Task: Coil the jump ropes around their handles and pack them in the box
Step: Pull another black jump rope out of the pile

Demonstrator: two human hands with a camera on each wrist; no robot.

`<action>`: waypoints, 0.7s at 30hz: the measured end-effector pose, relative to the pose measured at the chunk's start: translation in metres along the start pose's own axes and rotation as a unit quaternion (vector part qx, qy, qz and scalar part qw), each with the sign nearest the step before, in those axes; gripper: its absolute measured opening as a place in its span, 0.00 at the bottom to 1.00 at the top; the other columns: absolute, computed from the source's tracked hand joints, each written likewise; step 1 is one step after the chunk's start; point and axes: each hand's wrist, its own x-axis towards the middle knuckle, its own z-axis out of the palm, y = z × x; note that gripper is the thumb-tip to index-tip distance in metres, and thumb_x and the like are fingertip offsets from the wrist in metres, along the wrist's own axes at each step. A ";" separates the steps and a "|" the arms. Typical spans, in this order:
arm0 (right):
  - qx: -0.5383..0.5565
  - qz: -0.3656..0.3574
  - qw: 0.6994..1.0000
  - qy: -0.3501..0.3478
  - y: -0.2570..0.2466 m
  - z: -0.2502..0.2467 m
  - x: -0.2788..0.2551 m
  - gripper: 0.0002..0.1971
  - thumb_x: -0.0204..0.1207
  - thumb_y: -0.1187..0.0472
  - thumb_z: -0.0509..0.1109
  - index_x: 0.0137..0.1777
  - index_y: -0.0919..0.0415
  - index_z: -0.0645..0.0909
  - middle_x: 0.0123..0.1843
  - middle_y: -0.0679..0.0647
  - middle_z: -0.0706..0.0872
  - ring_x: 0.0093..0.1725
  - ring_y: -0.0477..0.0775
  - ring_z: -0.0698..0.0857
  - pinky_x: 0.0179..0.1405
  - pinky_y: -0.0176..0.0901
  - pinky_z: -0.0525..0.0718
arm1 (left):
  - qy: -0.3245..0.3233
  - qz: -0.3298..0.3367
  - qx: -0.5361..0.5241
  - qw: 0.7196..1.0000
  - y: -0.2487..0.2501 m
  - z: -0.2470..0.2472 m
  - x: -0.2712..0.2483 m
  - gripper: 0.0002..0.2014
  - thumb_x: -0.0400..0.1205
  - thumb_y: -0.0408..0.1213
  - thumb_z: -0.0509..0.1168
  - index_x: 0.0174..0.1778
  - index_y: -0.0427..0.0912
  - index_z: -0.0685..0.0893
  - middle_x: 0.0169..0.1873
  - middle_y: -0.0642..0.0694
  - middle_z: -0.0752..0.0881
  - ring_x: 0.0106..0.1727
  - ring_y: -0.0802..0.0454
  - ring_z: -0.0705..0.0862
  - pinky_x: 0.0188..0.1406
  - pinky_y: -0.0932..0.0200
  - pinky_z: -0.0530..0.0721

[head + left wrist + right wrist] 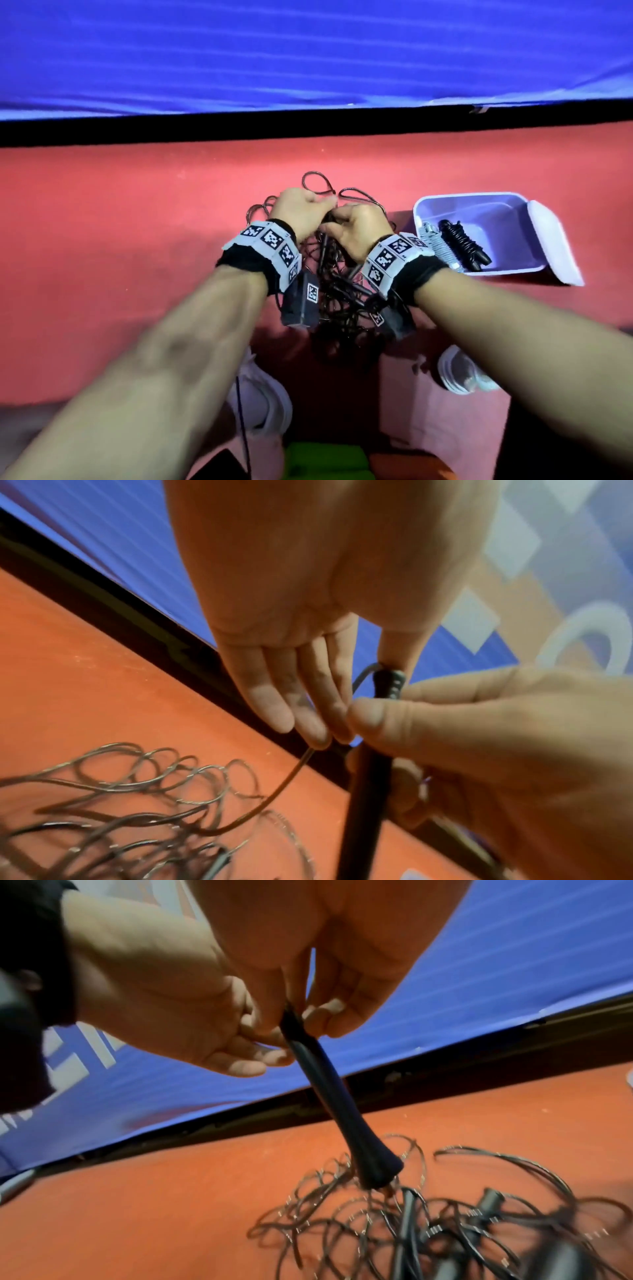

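Note:
A tangle of thin black jump ropes [342,301] lies on the red floor [120,222]. Both hands meet above it. My right hand [356,228] grips one black handle [329,1096] near its top, and the handle hangs with its flared end just over the tangle [394,1231]. My left hand [305,209] pinches the grey cord [287,783] where it leaves the handle's tip [388,680]; the cord then trails down into the loose loops. A pale purple box [469,197] stands to the right and holds a coiled black rope [462,245] and a coiled grey one [435,243].
The box's white lid [555,243] leans on its right side. A blue padded wall [308,51] with a black base strip runs along the far edge. My white shoes [260,394] [459,373] stand close to the tangle. A green object [325,459] lies at the bottom.

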 end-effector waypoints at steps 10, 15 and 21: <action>0.124 -0.030 0.986 0.111 -0.053 -0.106 -0.031 0.19 0.73 0.62 0.71 0.64 0.56 0.79 0.56 0.49 0.86 0.46 0.50 0.81 0.55 0.43 0.79 | 0.094 0.180 0.004 0.979 0.112 -0.070 -0.068 0.13 0.86 0.41 0.61 0.42 0.43 0.88 0.21 0.53 0.80 0.23 0.62 0.76 0.34 0.65 0.75; 0.198 -0.085 0.974 0.076 -0.086 -0.141 -0.043 0.10 0.74 0.66 0.68 0.53 0.54 0.79 0.50 0.56 0.85 0.35 0.54 0.81 0.34 0.35 0.78 | 0.096 0.270 -0.068 0.956 0.167 -0.099 -0.116 0.13 0.87 0.39 0.61 0.39 0.41 0.86 0.19 0.57 0.72 0.18 0.61 0.69 0.24 0.64 0.74; 0.054 -0.061 0.997 0.008 -0.084 -0.162 -0.048 0.12 0.77 0.62 0.67 0.31 0.54 0.80 0.37 0.56 0.89 0.33 0.53 0.83 0.38 0.47 0.82 | 0.089 0.279 -0.238 0.926 0.206 -0.128 -0.143 0.14 0.90 0.40 0.53 0.42 0.45 0.79 0.17 0.57 0.65 0.18 0.58 0.65 0.27 0.61 0.80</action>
